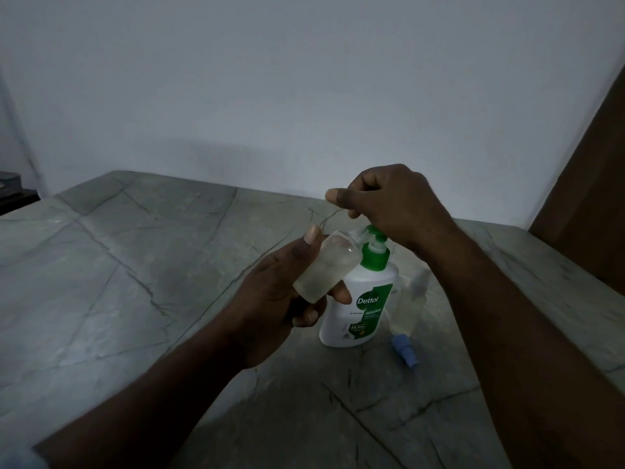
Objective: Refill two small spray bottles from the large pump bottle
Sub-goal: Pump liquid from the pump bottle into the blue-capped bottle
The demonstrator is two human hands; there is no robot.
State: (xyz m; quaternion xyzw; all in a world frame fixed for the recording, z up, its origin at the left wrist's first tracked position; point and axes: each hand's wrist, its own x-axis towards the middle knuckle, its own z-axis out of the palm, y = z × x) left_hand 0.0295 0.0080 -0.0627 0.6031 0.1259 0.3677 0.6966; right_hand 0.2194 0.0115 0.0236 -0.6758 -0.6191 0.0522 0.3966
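Note:
A white pump bottle with a green pump head and a green label stands on the grey marbled table. My left hand holds a small clear spray bottle, uncapped and tilted, with its neck against the pump spout. My right hand rests with its heel on the green pump head, fingers curled, and pinches a thin tube between thumb and forefinger. A second small clear bottle stands just right of the pump bottle, partly hidden by my right forearm. A blue spray cap lies in front of it.
A pale wall rises behind the table. A brown panel stands at the right edge. A dark object sits at the far left beyond the table. The light is dim.

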